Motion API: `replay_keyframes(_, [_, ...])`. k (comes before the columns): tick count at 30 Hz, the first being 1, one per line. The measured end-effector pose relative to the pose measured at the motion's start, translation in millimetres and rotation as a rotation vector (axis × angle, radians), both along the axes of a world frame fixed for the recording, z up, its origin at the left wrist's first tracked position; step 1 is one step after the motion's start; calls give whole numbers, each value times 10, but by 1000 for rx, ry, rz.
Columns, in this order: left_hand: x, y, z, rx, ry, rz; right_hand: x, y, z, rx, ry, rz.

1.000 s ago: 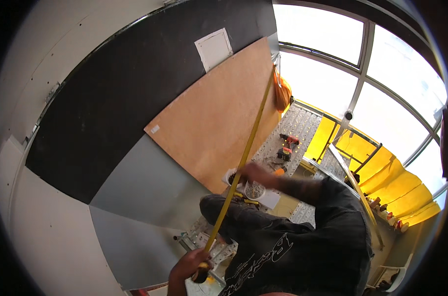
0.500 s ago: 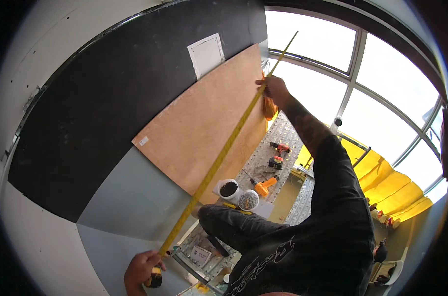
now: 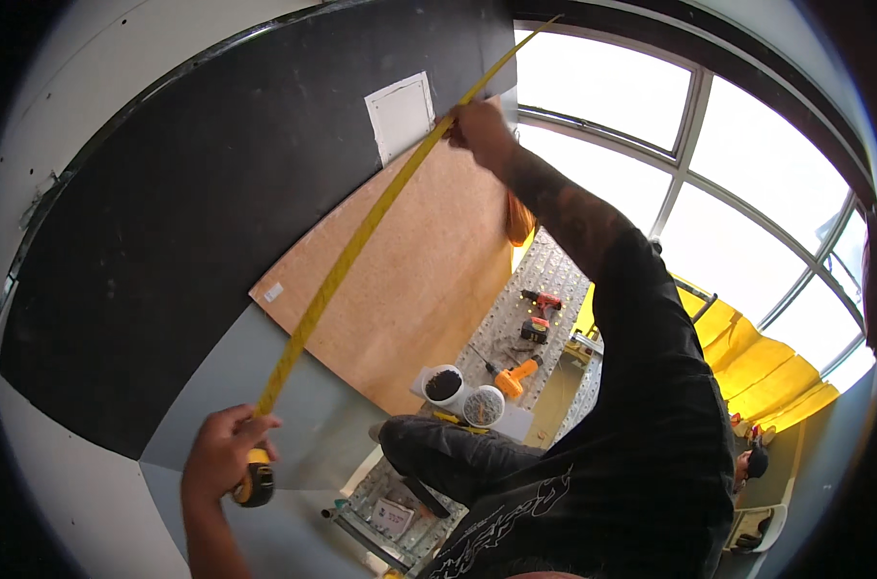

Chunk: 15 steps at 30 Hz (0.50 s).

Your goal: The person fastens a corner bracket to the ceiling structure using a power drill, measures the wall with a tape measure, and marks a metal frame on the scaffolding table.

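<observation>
My left hand (image 3: 224,449), low on the left, is closed around a black and yellow tape measure (image 3: 255,484). Its yellow blade (image 3: 347,262) stretches diagonally up and away across the picture. Farther along, my right hand (image 3: 482,135) pinches the blade near the top corner of a plywood sheet (image 3: 400,280). Beyond that hand the blade's free end reaches up toward the top of the window frame. Behind the blade are a black wall panel (image 3: 207,232) and a white square piece (image 3: 401,116) on it.
Below, a perforated metal platform (image 3: 554,261) carries a red drill (image 3: 544,301), an orange drill (image 3: 517,376), a white bucket of dark bits (image 3: 444,385) and a tub of screws (image 3: 483,407). Large windows (image 3: 612,87) and yellow sheeting (image 3: 776,376) stand right. A person (image 3: 753,461) is at lower right.
Both hands have moved up and left with the tape measure. The blade now crosses the plywood's upper edge and the black panel, its tip up at the window's top frame.
</observation>
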<state>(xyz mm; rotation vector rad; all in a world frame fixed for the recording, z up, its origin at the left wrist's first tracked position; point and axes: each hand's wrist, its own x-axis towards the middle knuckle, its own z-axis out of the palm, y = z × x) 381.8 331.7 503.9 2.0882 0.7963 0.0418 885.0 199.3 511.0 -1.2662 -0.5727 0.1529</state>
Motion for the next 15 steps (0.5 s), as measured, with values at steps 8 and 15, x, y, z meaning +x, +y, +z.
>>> replay_keyframes(8, [-1250, 480, 251, 540, -61, 339, 795, 103, 795, 168, 45, -54])
replay_keyframes(15, [-1977, 415, 511, 598, 82, 383, 948, 247, 998, 178, -57, -18])
